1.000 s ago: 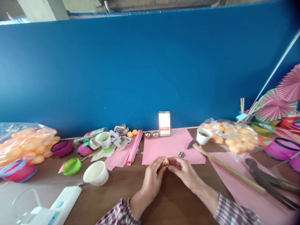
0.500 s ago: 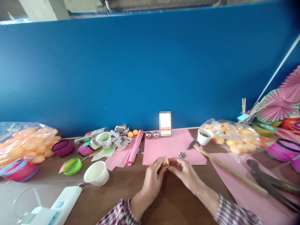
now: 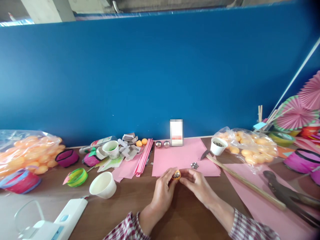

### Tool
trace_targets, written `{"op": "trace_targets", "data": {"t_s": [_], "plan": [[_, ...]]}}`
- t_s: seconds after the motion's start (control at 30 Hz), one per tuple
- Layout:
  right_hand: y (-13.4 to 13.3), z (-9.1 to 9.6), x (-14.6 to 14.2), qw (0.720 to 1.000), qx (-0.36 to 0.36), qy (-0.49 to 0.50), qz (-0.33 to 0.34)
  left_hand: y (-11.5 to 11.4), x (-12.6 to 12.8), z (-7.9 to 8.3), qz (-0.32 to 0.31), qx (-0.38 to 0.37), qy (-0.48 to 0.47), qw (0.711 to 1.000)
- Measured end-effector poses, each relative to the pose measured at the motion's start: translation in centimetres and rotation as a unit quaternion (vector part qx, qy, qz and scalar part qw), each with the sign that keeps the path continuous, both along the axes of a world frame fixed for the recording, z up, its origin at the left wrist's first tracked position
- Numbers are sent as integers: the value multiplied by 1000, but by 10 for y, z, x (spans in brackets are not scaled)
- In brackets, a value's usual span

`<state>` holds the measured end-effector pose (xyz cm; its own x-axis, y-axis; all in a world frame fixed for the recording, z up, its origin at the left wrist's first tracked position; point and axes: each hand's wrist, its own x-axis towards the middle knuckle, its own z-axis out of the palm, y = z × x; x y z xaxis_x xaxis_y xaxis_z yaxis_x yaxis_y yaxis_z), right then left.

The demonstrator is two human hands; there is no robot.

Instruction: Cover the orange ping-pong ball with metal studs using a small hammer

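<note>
Pinching orange ball (image 3: pixel 176 178), fingers (image 3: pixel 188 172) barely parted; metal bits (image 3: pixel 177 174) inside, seemingly.

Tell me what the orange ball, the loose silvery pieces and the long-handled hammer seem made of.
Orange ball: probably plastic, from its even color; finish unclear, as little shows.
Silvery pieces: likely polished metal, from their bright glints; coated plastic is possible.
Hammer: handle looks like bare wood, pale tan; head probably metal, dark and dull.

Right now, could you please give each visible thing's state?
Orange ball: partly silvery, between left hand and right hand
Right plain cup: upright, holding dark pieces
Left plain cup: uncovered
Patterned cup: upright
Hammer: lying flat
Left bag: holding orange balls
Right bag: holding orange balls
Lower fan: unfolded
</note>
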<state>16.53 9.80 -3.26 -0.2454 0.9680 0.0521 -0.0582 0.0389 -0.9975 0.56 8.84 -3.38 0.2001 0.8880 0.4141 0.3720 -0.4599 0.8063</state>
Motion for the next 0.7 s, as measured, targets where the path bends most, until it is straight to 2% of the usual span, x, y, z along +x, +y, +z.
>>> {"op": "trace_targets", "data": {"t_s": [0.7], "plan": [[-3,1,0,1000,2,0,-3,-1,-1,1,-5,8,9,1000]]}}
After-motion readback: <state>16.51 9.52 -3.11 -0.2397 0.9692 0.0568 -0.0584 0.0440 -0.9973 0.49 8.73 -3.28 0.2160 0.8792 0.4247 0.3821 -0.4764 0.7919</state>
